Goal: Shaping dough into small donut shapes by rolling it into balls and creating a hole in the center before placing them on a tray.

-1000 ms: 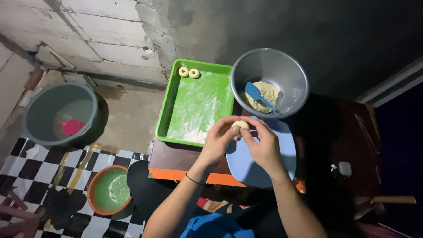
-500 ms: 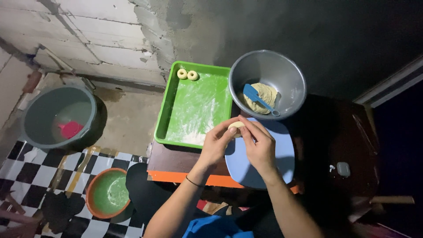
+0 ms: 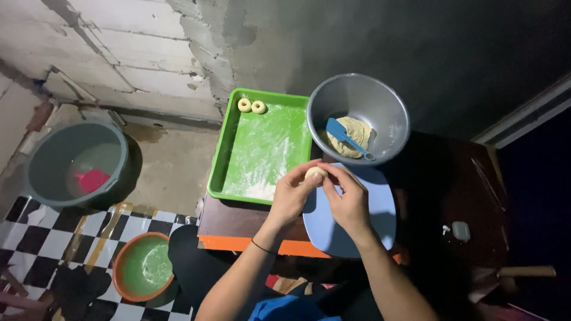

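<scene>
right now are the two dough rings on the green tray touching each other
Cannot tell. In the head view the two rings lie side by side at the tray's far corner, edges very close, but too small to show contact or a gap.

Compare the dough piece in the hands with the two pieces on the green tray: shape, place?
The dough piece is a holeless lump; the two tray pieces are rings with holes. It is held up between the left hand and right hand, above the blue plate; the rings lie side by side in the green tray's far corner. All share one pale yellow colour.
</scene>
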